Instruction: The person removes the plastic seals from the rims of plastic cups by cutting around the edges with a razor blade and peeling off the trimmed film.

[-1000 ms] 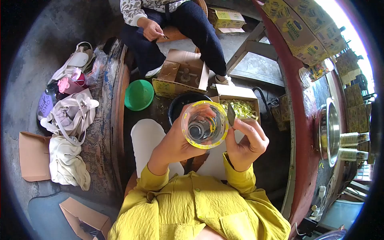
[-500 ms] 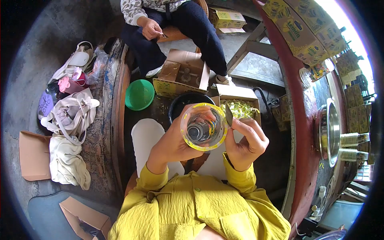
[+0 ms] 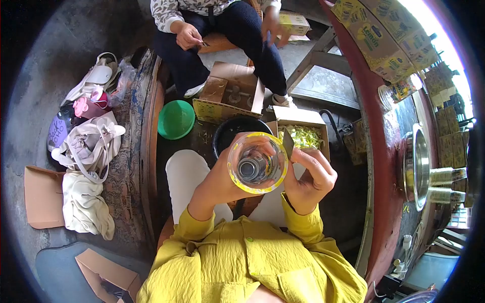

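Note:
My left hand (image 3: 220, 177) is wrapped round a clear plastic cup (image 3: 256, 164), its mouth facing up toward me. Broken yellow patches run along the cup's rim, and coloured print shows through its wall. In my right hand (image 3: 314, 182) a small knife is pinched between thumb and fingers. Its dark pointed blade (image 3: 288, 143) stands up at the right side of the rim; whether it touches the rim I cannot tell. The knife's handle is hidden in the fingers. Behind the cup is a black basin (image 3: 230, 129), partly covered by it.
A cardboard box (image 3: 301, 116) holds yellow-green shavings. Beyond stands an open carton (image 3: 217, 112) with clear cups, beside a green basin (image 3: 176, 119). Another person (image 3: 212, 30) sits opposite. At right, a red-edged table (image 3: 384, 192) bears a metal bowl (image 3: 417, 166) and stacked cups (image 3: 447, 194).
The cup has tilted slightly and its rim shifted a little downward. The blade has turned a little beside it. The other person's second hand has come into view by their knee, blurred.

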The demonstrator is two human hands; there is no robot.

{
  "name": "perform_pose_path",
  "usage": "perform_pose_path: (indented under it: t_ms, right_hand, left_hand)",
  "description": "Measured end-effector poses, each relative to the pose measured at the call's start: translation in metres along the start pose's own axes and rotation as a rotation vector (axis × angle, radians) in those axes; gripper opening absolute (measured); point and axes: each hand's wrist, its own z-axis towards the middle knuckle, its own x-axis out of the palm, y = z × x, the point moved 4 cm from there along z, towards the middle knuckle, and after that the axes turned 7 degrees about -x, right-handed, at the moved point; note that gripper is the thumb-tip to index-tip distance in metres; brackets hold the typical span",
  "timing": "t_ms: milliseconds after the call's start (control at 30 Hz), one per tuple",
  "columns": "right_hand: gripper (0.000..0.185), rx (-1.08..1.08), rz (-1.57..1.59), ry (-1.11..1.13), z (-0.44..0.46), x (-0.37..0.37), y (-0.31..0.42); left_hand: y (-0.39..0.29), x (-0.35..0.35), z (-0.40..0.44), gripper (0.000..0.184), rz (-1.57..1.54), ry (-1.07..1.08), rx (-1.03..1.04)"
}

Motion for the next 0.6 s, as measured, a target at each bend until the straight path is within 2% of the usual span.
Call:
perform_pose_path:
  t_ms: [67,233,367,467,600]
  right_hand:
    - [0.027,0.011,0.022,0.016,0.0,-0.001,-0.001]
    - [0.026,0.001,0.01,0.015,0.001,-0.001,0.0]
    - [0.027,0.007,0.017,0.023,0.002,-0.002,0.0]
    - [0.027,0.009,0.005,-0.038,0.001,-0.001,0.001]
    - [0.026,0.036,0.009,-0.097,0.001,-0.001,0.004]
  left_hand:
    - [0.001,0.001,-0.001,0.069,-0.11,0.02,-0.019]
    - [-0.003,0.001,0.0,0.069,-0.104,0.106,0.038]
    - [-0.004,0.001,0.001,0.071,-0.072,0.089,0.124]
    - [0.024,0.005,-0.003,0.073,-0.48,-0.022,0.022]
    - [0.026,0.006,-0.003,0.071,-0.594,0.016,0.082]
